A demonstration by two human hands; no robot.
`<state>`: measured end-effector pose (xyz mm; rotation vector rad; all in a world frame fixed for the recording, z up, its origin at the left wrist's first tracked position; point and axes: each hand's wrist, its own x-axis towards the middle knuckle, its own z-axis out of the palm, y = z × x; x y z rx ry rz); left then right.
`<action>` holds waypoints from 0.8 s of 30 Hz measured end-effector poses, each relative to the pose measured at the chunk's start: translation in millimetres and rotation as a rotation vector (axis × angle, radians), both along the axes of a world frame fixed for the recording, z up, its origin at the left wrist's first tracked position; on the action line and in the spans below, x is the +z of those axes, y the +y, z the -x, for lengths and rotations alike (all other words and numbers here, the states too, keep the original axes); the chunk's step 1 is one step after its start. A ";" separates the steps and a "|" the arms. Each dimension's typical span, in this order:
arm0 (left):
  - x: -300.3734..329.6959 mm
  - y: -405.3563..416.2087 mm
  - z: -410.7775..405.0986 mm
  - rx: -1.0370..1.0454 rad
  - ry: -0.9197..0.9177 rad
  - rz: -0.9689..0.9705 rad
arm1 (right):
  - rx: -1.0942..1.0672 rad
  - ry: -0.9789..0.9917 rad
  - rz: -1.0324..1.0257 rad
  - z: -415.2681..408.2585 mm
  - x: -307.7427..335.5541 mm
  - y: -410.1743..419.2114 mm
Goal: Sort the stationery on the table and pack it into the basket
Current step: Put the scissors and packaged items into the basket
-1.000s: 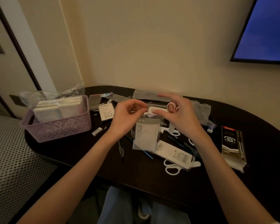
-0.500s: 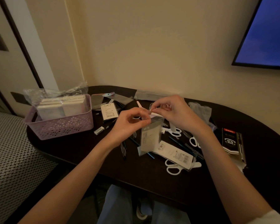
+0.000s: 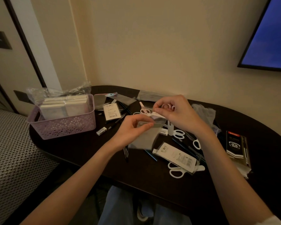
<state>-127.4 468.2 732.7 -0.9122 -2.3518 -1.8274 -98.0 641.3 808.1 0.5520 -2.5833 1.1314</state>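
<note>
Above the middle of the dark oval table (image 3: 87, 153), the left hand (image 3: 130, 129) pinches the clear plastic sleeve (image 3: 146, 135) open while the right hand (image 3: 177, 114) grips small white scissors (image 3: 146, 110) at its mouth, probably to bag them for the lilac plastic basket (image 3: 66, 125) far left.

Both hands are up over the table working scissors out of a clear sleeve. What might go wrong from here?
The left hand only pinches the clear sleeve at its top edge, so it may slip and drop. The white scissors in the right hand could snag the opening. A dropped item would land among the loose pens on the table.
</note>
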 end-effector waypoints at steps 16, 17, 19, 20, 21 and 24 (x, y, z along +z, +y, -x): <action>-2.5 -6.1 -3.3 -0.271 -0.423 -0.168 | 0.012 0.063 0.031 -7.7 -8.5 -0.8; -2.4 -7.4 -2.6 -0.246 -0.426 -0.178 | 0.015 0.066 0.029 -7.5 -9.0 -0.1; -4.4 -11.5 0.8 -0.184 -0.379 -0.137 | 0.021 0.067 0.025 -7.8 -10.9 2.2; -4.2 -13.5 2.0 -0.158 -0.348 -0.102 | 0.020 0.066 0.025 -7.9 -11.9 4.3; -4.2 -16.0 3.2 -0.145 -0.324 -0.069 | 0.015 0.066 0.023 -8.3 -13.0 6.6; -2.1 -24.4 3.5 -0.179 -0.279 -0.001 | 0.002 0.067 0.009 -9.5 -15.5 14.4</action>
